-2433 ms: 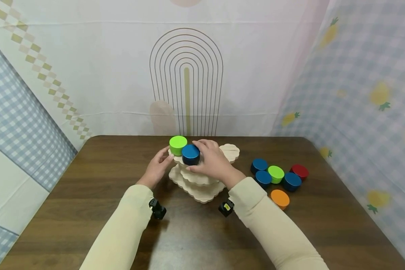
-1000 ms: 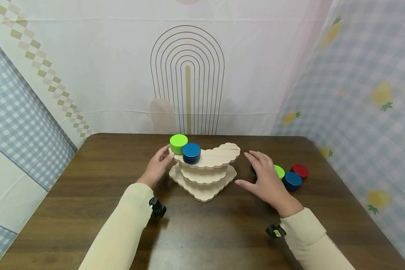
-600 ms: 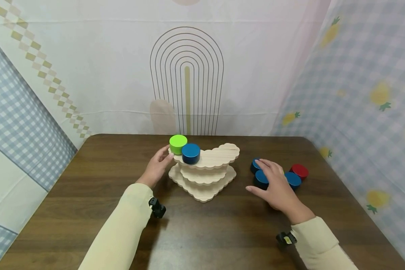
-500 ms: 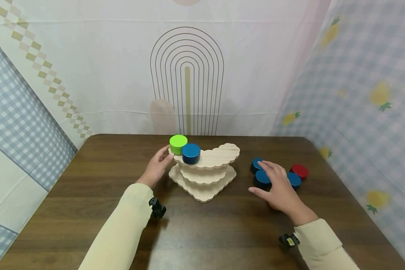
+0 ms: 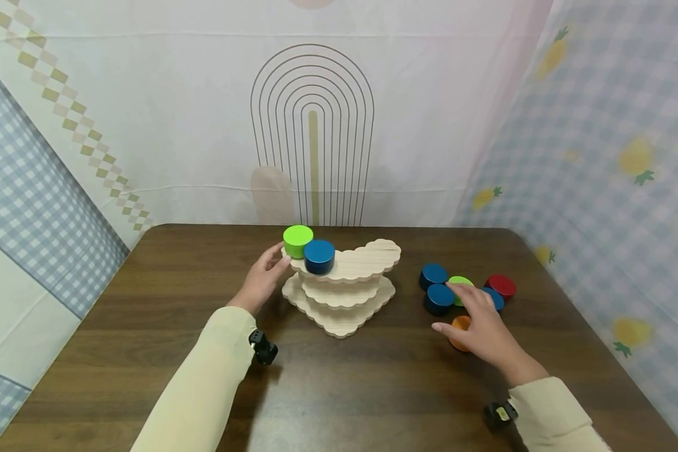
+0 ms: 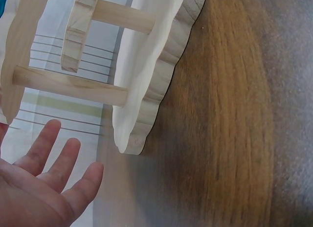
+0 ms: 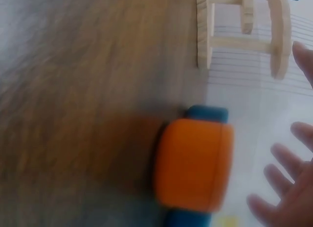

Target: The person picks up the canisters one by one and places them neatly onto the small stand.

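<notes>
orange disc (image 7: pixel 193 163) shows whole at the wrist, half-hidden overhead; both hands spread, holding nothing.

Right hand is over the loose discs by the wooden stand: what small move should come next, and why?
Probably lower the right hand and close its fingers round the orange disc: the open fingers hover just over it, grasping nothing, while the left hand steadies the stand.
</notes>
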`<state>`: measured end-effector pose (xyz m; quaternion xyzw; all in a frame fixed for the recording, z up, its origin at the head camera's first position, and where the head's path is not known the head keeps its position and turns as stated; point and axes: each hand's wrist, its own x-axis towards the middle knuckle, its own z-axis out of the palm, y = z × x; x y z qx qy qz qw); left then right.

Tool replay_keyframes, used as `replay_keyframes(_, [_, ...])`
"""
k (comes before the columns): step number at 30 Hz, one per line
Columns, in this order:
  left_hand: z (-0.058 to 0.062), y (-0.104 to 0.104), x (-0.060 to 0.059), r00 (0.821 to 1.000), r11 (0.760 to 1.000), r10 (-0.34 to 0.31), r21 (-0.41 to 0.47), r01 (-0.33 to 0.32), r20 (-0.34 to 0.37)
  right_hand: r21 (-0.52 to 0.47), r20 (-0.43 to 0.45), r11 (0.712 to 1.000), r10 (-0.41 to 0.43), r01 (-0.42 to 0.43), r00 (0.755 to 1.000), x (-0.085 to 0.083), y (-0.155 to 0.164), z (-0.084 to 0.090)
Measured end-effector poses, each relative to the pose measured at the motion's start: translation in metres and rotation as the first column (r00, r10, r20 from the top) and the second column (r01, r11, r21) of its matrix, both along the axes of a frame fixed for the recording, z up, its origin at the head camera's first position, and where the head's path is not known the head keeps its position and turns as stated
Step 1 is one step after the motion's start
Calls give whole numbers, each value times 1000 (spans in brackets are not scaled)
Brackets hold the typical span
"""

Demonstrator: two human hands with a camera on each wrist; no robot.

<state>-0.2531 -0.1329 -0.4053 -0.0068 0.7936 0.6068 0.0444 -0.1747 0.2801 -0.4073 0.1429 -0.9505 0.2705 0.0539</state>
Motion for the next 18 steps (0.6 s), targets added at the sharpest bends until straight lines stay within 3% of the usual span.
replay_keyframes(14, [-5, -2, -3, 1000, 1000, -9, 7, 9, -2, -26, 75, 1000, -16, 18, 997, 3, 20, -14])
replay_keyframes(18, [5, 0, 3, 1000, 1000, -19, 25, 19, 18, -35, 122, 999, -22, 27, 992, 3, 26, -15])
